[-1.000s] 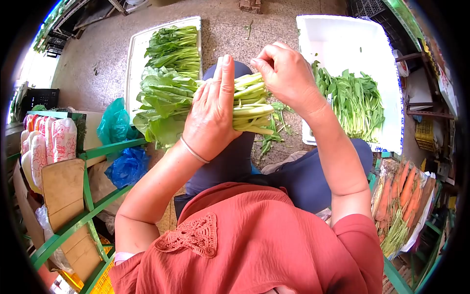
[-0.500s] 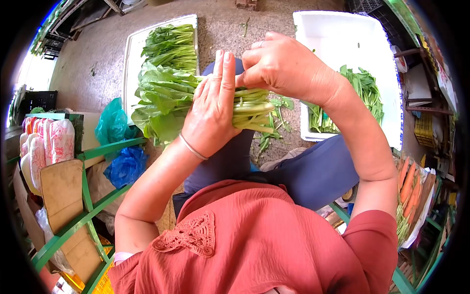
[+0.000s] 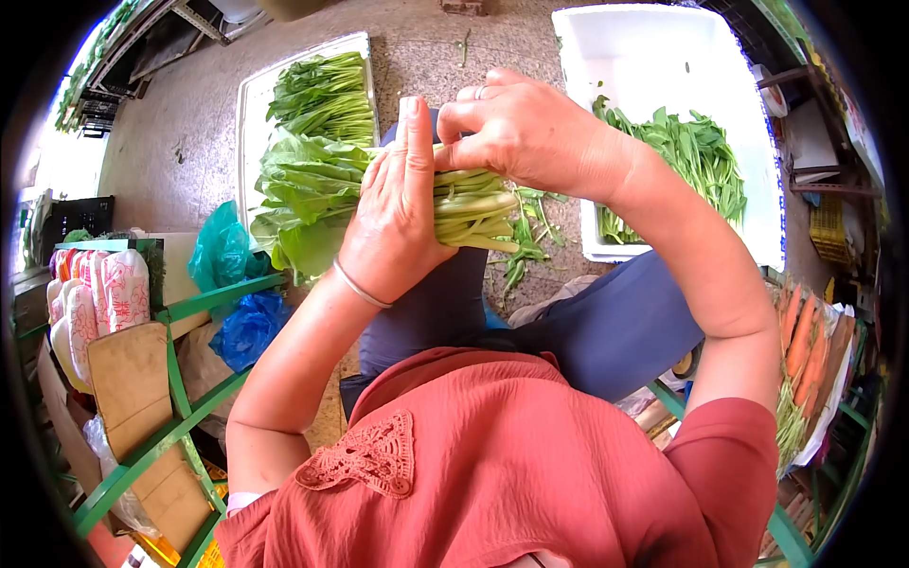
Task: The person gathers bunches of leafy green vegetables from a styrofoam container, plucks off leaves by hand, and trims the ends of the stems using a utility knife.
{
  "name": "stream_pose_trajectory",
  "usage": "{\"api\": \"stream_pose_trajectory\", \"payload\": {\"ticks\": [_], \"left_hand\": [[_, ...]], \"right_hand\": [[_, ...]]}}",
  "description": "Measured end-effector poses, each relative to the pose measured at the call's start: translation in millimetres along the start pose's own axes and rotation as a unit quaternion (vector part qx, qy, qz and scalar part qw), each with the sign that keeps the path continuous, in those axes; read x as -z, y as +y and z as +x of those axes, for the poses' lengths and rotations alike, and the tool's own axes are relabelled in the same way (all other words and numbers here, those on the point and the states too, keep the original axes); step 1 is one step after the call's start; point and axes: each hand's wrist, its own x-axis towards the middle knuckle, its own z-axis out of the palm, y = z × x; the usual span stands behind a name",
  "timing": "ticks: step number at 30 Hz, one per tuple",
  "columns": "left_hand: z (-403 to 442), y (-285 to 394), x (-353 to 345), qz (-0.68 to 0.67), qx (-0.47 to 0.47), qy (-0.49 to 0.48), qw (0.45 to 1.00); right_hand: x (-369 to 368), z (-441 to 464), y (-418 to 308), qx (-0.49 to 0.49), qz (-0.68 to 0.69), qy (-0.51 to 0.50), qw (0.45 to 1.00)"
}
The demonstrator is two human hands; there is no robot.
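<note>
A bunch of leafy greens (image 3: 305, 194) lies across my left knee, leaves to the left and pale cut stems to the right. My left hand (image 3: 402, 204) grips it around the middle, its fingers straight and together and the thumb hidden. At the far side of the stems, my right hand (image 3: 516, 128) is closed, thumb against curled fingers. Whatever it pinches there is hidden or too thin to make out. Behind the bunch, a white foam tray (image 3: 254, 104) holds tied greens (image 3: 324, 99) laid in a row.
To the right stands a white foam box (image 3: 630, 52) with loose greens (image 3: 691, 156) inside. Stem scraps (image 3: 525, 241) litter the floor. Teal (image 3: 222, 241) and blue plastic bags (image 3: 251, 327) hang by a green metal frame (image 3: 204, 402) at left. Carrots (image 3: 803, 350) lie at right.
My right hand has shifted slightly left and down along with the left hand and bunch, partly as the view moves. Its fingers stay pinched at the bunch's far side.
</note>
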Motion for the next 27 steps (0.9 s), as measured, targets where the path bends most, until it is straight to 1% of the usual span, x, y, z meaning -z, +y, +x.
{"api": "stream_pose_trajectory", "payload": {"ticks": [1,3,5,6,8,10,11,13,14,16,17,18,19,20,21,22,24,25,26,27], "left_hand": [[0,0,0,-0.002,-0.009,0.007,1.000],[-1,1,-2,0.009,-0.014,0.006,1.000],[0,1,-2,0.019,-0.026,0.003,0.999],[2,-1,-1,-0.005,-0.018,0.005,1.000],[4,-3,0,-0.031,-0.013,0.006,0.999],[3,-3,3,-0.003,-0.013,-0.010,1.000],[3,-3,5,-0.001,-0.012,-0.012,1.000],[3,-2,9,-0.012,0.018,-0.036,0.999],[3,-3,10,-0.012,0.018,-0.036,0.999],[3,-6,12,-0.027,0.037,-0.048,0.998],[3,-6,12,-0.027,0.044,-0.051,0.997],[4,-6,13,-0.026,0.046,-0.049,0.997],[4,-5,13,-0.021,0.040,-0.047,0.998],[4,-4,14,-0.017,0.033,-0.045,0.998],[3,-3,15,-0.017,0.034,-0.046,0.998],[3,-3,15,-0.009,0.033,-0.048,0.998],[4,1,18,-0.001,0.031,-0.048,0.998],[4,5,21,0.049,0.050,-0.060,0.996],[3,8,23,0.100,0.071,-0.071,0.990],[2,10,24,0.111,0.094,-0.077,0.986]], "right_hand": [[-1,-1,2,-0.002,0.001,0.001,1.000],[-5,1,8,0.030,0.050,-0.006,0.998],[-5,2,14,0.026,0.033,-0.015,0.999],[-4,2,15,0.028,0.015,-0.027,0.999],[-9,1,12,0.020,0.000,-0.011,1.000],[-18,2,8,0.004,0.005,0.083,0.997],[-20,1,9,0.004,0.007,0.085,0.996],[-20,-6,13,-0.053,-0.005,0.097,0.994],[-19,-11,16,-0.054,-0.005,0.097,0.994],[-13,-22,23,-0.191,-0.013,0.127,0.973],[-12,-26,27,-0.236,-0.007,0.146,0.961],[-6,-23,21,-0.234,-0.007,0.146,0.961],[7,-18,7,-0.252,0.113,0.146,0.950],[13,-14,-1,-0.267,0.232,0.144,0.924],[9,-11,1,-0.210,0.224,0.151,0.940],[6,-8,4,-0.210,0.224,0.152,0.939],[1,-3,9,-0.159,0.159,0.093,0.970],[0,-1,10,-0.163,0.147,0.065,0.973],[1,2,12,-0.160,0.147,0.065,0.974],[2,5,14,-0.157,0.189,0.036,0.969]]}}
